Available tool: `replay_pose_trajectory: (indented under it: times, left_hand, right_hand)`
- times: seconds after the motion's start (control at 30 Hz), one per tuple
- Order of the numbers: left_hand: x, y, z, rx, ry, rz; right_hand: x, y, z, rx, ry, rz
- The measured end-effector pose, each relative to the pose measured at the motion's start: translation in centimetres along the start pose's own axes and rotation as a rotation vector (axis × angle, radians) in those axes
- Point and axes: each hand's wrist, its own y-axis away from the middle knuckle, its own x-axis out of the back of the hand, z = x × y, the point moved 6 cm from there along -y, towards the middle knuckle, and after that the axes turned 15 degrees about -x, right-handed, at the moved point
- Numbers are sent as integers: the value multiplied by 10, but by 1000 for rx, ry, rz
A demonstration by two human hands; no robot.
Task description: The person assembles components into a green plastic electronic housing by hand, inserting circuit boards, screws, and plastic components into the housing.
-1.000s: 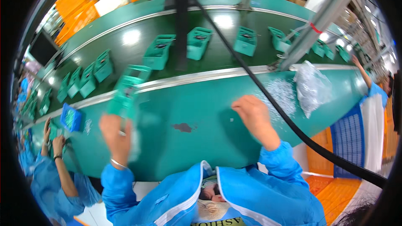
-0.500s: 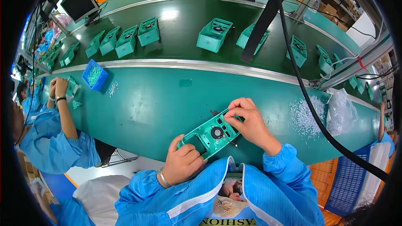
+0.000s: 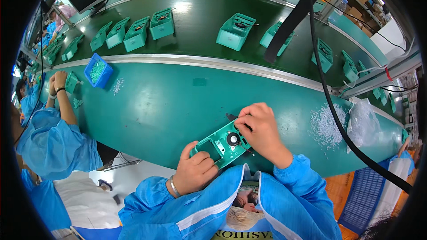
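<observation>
A green plastic housing lies aslant on the bench in front of me, its inside facing up. A round black speaker sits in it, with a short wire by its lower right edge. My left hand grips the housing's near-left end, thumb along the rim and fingers curled over the side. Over the far-right end, my right hand is closed in a pinch at the small square openings. Whatever its fingertips hold is too small or hidden to make out.
Small white parts lie heaped at the right, beside a clear plastic bag. A blue bin of green parts stands at the left, near a co-worker's hands. Several green housings line the conveyor. A black cable hangs across the right side.
My right hand's fingertips have moved slightly left and down over the housing's openings. My left hand keeps its grip. The view has shifted a little.
</observation>
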Motion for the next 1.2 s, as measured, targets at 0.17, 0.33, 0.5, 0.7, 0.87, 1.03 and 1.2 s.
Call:
replay_pose_trajectory:
  times: [0.17, 0.33, 0.5, 0.7, 0.87, 1.03, 1.2]
  left_hand:
    - [0, 8, -3, 8, 8, -24]
    - [0, 9, -3, -9, 13, -24]
    - [0, 5, -4, -1, 14, -35]
    - [1, 7, -4, 14, 8, -25]
    - [4, 4, -2, 7, 21, -26]
    - [3, 2, -3, 8, 23, -35]
    - [3, 0, -3, 4, 18, -38]
  right_hand:
    - [-4, 9, -30, 260, 225, 152]
    - [-6, 19, -37, 238, 351, 123]
    - [-7, 30, -36, 187, 405, 56]
    - [40, 22, -10, 131, 352, 98]
    - [102, 32, 71, -177, 356, 131]
    - [98, 37, 90, -263, 255, 68]
    - [101, 41, 91, -157, 275, 100]
